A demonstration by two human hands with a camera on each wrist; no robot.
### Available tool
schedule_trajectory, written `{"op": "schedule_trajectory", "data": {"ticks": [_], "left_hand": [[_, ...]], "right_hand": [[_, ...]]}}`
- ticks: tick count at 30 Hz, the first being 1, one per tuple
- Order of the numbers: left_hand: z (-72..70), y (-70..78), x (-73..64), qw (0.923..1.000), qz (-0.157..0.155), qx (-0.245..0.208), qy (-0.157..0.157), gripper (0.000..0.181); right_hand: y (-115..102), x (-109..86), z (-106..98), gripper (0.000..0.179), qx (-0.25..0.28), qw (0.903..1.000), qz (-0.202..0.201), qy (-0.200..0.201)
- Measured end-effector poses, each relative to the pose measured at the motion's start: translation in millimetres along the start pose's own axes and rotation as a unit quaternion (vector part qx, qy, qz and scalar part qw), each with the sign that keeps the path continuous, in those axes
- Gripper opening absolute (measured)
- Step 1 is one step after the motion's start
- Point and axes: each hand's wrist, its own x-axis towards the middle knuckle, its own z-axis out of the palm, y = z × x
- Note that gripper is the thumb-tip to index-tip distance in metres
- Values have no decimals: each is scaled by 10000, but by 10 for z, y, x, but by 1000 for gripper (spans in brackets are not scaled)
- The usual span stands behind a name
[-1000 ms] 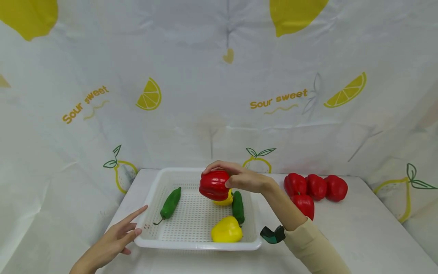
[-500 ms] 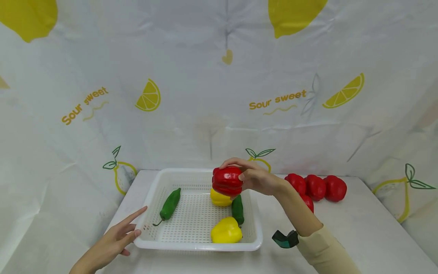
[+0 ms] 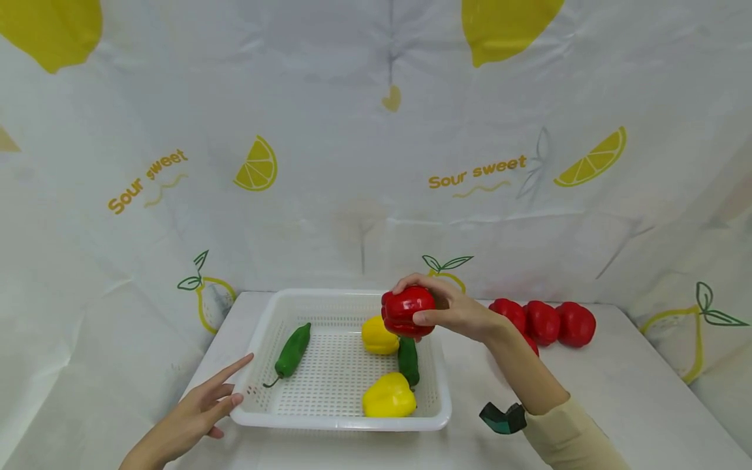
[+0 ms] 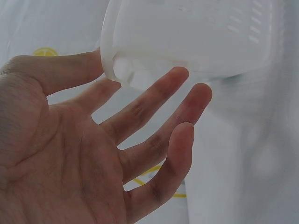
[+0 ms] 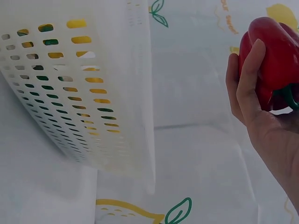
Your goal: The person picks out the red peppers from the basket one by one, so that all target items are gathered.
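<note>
My right hand (image 3: 455, 312) grips a glossy red bell pepper (image 3: 408, 309), raised over the back right of the white basket (image 3: 341, 423). The right wrist view shows fingers wrapped around the pepper (image 5: 273, 60), its green stem visible. Spread, mostly straight fingers of my left hand (image 3: 196, 408) touch the basket's left rim near the front corner. In the left wrist view, the rim (image 4: 108, 42) meets that hand, with several fingers below it. Inside the basket lie a yellow bell pepper (image 3: 389, 395), another yellow pepper (image 3: 377, 336) and two green chili peppers, one left (image 3: 294, 349), one right (image 3: 408, 362).
Several red bell peppers (image 3: 543, 322) sit together on the white table (image 3: 623, 391) right of the basket, one partly hidden by my right forearm. A lemon-printed curtain (image 3: 352, 196) stands behind the table and at both sides.
My right hand has carried the red bell pepper rightward, from above the basket's middle toward its right side, uncovering the rear yellow pepper. My left hand has stayed at the rim.
</note>
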Motion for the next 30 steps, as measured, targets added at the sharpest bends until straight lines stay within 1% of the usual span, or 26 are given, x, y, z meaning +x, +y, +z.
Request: {"op": "schedule_trajectory", "data": {"ticks": [3, 6, 10, 15, 20, 25, 30], "left_hand": [[2, 4, 1, 10000, 8, 15, -11, 69], [4, 12, 0, 10000, 20, 12, -18, 69], [3, 5, 4, 10000, 61, -7, -43, 68], [-8, -21, 5, 9998, 165, -7, -94, 69], [-19, -27, 10, 9998, 155, 46, -73, 68], [-17, -21, 11, 9999, 142, 57, -65, 68], [-15, -3, 4, 9999, 115, 45, -57, 68]], "right_hand": [[-14, -53, 16, 46, -253, 9994, 110, 203], [-35, -112, 25, 50, -359, 9984, 236, 367], [-70, -204, 31, 57, -462, 9968, 301, 581], [-103, -298, 37, 68, -510, 9961, 194, 698], [-117, -377, 31, 76, -592, 9947, 171, 823], [-100, -440, 25, 75, -647, 9936, 161, 913], [-88, -513, 33, 74, -521, 9935, 193, 993]]}}
